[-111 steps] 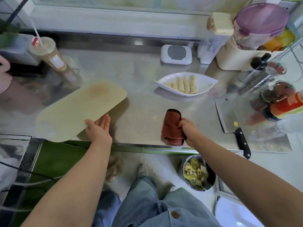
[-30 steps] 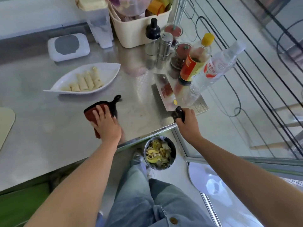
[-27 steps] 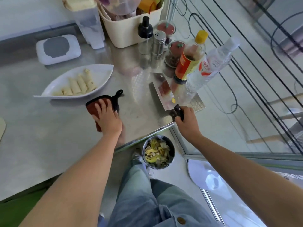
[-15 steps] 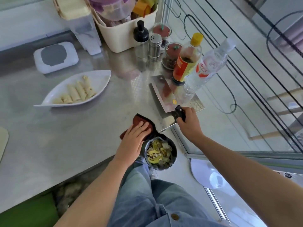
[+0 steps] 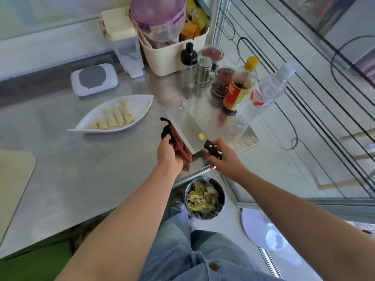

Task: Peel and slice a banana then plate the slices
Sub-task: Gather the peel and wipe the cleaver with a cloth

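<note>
Pale banana slices (image 5: 113, 118) line a white plate (image 5: 142, 103). Right hand (image 5: 225, 159) fingers clamp the cleaver (image 5: 190, 128) handle; left hand (image 5: 168, 157) fingers grip a cloth (image 5: 179, 144). The bottle (image 5: 236, 96) label seems illegible.

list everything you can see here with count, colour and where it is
plate: 1, white, middle of counter
banana slices: about 6, pale yellow, on plate
cleaver: 1, steel with black handle, near counter's front edge
cloth: 1, red-brown and black, against cleaver blade
cutting board: 1, pale, far left
box: 1, white with grey lid, behind plate
basket: 1, cream, at back
sauce bottle: 1, brown, yellow cap, right
water bottle: 1, clear, right
bin: 1, dark, below counter, holds peels
left hand: grips cloth
right hand: grips cleaver handle
</note>
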Demonstrator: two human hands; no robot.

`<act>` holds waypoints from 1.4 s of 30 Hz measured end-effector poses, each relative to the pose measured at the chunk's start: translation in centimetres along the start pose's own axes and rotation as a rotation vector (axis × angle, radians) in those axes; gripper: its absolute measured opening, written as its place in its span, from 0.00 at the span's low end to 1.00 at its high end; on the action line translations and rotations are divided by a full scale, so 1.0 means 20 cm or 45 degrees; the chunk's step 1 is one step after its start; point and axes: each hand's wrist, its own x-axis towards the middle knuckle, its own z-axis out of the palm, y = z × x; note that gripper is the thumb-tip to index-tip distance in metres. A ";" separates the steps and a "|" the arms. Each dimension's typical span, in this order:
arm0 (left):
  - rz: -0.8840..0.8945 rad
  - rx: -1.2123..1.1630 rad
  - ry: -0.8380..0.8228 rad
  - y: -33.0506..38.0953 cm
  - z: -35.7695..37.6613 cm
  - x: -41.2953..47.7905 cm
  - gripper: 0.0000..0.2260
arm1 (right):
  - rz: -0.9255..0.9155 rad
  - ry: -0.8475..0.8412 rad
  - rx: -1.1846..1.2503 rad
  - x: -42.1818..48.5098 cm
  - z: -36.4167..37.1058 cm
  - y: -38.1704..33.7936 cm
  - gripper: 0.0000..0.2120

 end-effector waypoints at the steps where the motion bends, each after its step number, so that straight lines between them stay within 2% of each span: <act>1: 0.020 -0.014 0.009 0.02 -0.01 0.00 0.09 | -0.006 -0.010 -0.012 -0.01 -0.01 0.00 0.12; 7: 0.139 -0.092 0.167 0.14 -0.06 0.03 0.10 | -0.059 -0.036 -0.122 -0.02 -0.04 -0.02 0.13; 11: -0.043 0.080 0.163 0.12 -0.04 0.01 0.08 | -0.056 0.051 0.002 0.01 0.01 -0.08 0.14; 13: -0.078 0.104 0.138 0.11 -0.02 0.01 0.07 | -0.062 0.090 -0.054 0.04 0.02 -0.11 0.14; 19: 0.130 0.135 0.289 0.24 -0.02 0.11 0.10 | -0.038 0.025 -0.143 0.03 -0.07 -0.07 0.12; 23: 0.156 0.179 0.332 0.28 -0.02 0.17 0.17 | 0.073 0.120 0.057 0.05 -0.12 -0.07 0.12; 25: 0.136 0.163 0.263 0.26 0.02 0.15 0.14 | 0.120 0.148 0.147 0.08 -0.12 -0.09 0.12; 28: 0.106 0.142 0.136 0.20 0.07 0.12 0.18 | 0.157 0.164 0.225 0.14 -0.10 -0.10 0.13; 34: 0.206 0.395 -0.246 0.09 0.09 0.12 0.07 | 0.167 0.145 0.218 0.19 -0.03 -0.13 0.13; 35: 0.226 0.447 -0.230 0.08 0.08 0.13 0.09 | 0.167 0.122 0.208 0.18 -0.03 -0.14 0.13; 37: 0.288 0.586 -0.056 0.08 0.06 0.17 0.13 | 0.157 0.057 0.191 0.16 -0.02 -0.16 0.13; 40: 0.459 0.766 0.083 0.07 0.05 0.21 0.08 | 0.194 0.015 0.243 0.15 -0.03 -0.18 0.13; 42: 0.543 0.768 0.132 0.08 0.06 0.20 0.04 | 0.216 0.018 0.236 0.15 -0.07 -0.18 0.12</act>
